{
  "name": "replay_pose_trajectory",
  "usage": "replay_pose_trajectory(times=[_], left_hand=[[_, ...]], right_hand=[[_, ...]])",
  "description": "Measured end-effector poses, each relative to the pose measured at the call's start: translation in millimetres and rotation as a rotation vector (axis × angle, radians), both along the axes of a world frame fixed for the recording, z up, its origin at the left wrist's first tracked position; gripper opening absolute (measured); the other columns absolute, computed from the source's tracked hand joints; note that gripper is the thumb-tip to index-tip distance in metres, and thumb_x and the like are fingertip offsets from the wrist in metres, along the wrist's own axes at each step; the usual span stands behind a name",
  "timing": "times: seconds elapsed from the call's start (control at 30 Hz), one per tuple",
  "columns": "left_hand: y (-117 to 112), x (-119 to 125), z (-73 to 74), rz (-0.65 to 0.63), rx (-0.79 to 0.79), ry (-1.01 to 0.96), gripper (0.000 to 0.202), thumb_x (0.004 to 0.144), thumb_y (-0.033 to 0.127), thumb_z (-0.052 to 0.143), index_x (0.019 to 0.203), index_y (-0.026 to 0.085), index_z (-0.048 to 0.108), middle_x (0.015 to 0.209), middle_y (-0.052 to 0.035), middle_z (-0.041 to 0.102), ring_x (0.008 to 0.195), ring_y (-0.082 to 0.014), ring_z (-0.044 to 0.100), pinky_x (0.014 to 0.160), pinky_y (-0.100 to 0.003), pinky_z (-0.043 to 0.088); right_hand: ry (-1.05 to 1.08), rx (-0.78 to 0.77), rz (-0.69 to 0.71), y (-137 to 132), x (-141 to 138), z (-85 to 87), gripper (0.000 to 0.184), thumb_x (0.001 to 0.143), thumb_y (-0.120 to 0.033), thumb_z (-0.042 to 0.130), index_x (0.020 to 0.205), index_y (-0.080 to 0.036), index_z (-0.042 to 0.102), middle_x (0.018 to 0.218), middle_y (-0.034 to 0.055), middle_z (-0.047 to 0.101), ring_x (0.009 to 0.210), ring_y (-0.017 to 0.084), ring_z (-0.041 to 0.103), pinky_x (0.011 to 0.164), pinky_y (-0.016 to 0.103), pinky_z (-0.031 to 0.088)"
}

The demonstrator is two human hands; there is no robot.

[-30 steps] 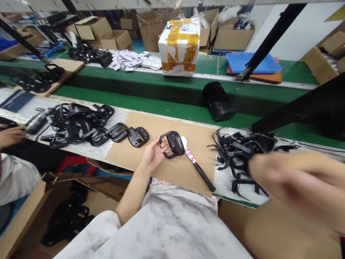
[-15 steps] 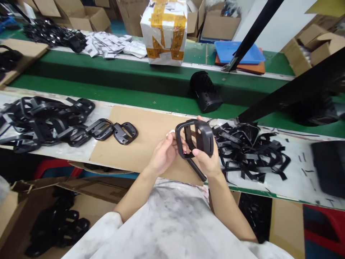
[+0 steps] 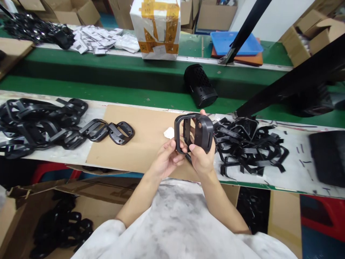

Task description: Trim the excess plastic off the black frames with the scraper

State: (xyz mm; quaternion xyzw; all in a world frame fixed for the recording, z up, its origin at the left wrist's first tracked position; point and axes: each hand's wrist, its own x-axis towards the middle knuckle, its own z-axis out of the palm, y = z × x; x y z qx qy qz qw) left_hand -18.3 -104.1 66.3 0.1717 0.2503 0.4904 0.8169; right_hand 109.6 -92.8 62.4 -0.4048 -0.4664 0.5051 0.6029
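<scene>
A black plastic frame [image 3: 206,133] with rounded corners and a wide opening is held up over the cardboard sheet. My right hand [image 3: 202,160] grips it from the right, thumb on the near lower edge and fingers behind. At its lower left corner, my left hand [image 3: 166,160] pinches the rim between thumb and fingers. A dark stick-like piece [image 3: 188,158] lies below the frame, mostly hidden by my hands. Just left of the frame, a small white piece [image 3: 169,133] rests on the cardboard.
Similar black frames [image 3: 40,122] are heaped at left, a couple reaching onto the cardboard sheet [image 3: 147,124]. Black strip-like parts [image 3: 248,144] pile up at right. Behind stands a black perforated housing [image 3: 199,86]; a dark post [image 3: 248,28] slants nearby. An open carton [image 3: 102,190] sits below.
My left hand has moved in to the frame's lower left corner and closed on its rim. The white piece, earlier by my left fingers, now lies uncovered. The view has shifted slightly.
</scene>
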Motion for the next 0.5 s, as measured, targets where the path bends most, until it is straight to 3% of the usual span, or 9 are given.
replay_pose_trajectory(times=[0.1,0.2,0.27,0.37,0.5], left_hand=[[-2,2,0.4,-0.018,-0.038,-0.027,0.043,0.076,0.047,0.095,0.087,0.015,0.068,0.087,-0.0014,0.067,0.051,-0.0008,0.035,0.044,-0.013,0.028],[-2,3,-2.1,-0.022,-0.045,-0.008,0.046,0.075,0.049,0.095,0.086,0.015,0.067,0.092,-0.0017,0.068,0.048,0.0010,0.030,0.040,-0.012,0.022],[-2,4,-4.5,-0.021,-0.036,-0.010,0.047,0.075,0.051,0.095,0.086,0.015,0.066,0.090,-0.0010,0.068,0.045,0.0019,0.025,0.038,-0.013,0.020],[-2,3,-5.5,0.004,-0.007,-0.019,0.048,0.074,0.051,0.095,0.082,0.015,0.064,0.083,0.0002,0.067,0.043,0.0025,0.023,0.038,-0.012,0.020],[-1,-1,-0.7,0.014,0.020,0.007,0.045,0.076,0.046,0.094,0.077,0.014,0.064,0.075,0.0003,0.067,0.040,0.0037,0.020,0.038,-0.012,0.021]], right_hand=[[0.064,-0.003,-0.050,1,0,3.5,0.088,0.081,-0.033,0.068,0.164,-0.036,0.040,0.118,0.0041,0.070,0.080,0.021,0.068,0.077,0.040,0.062],[0.028,-0.013,-0.068,1,0,6.9,0.090,0.079,-0.034,0.071,0.164,-0.033,0.041,0.107,0.0036,0.071,0.084,0.023,0.069,0.080,0.040,0.062],[-0.006,-0.023,-0.076,0,0,7.1,0.091,0.078,-0.036,0.071,0.164,-0.033,0.040,0.112,0.0046,0.071,0.086,0.024,0.069,0.079,0.040,0.062],[-0.057,-0.035,-0.075,-4,0,1.9,0.085,0.080,-0.039,0.066,0.162,-0.034,0.042,0.120,0.0048,0.071,0.087,0.024,0.070,0.077,0.040,0.063],[-0.086,-0.066,-0.068,-9,0,-10.6,0.071,0.084,-0.040,0.063,0.153,-0.032,0.051,0.113,0.0039,0.072,0.085,0.023,0.071,0.075,0.039,0.063]])
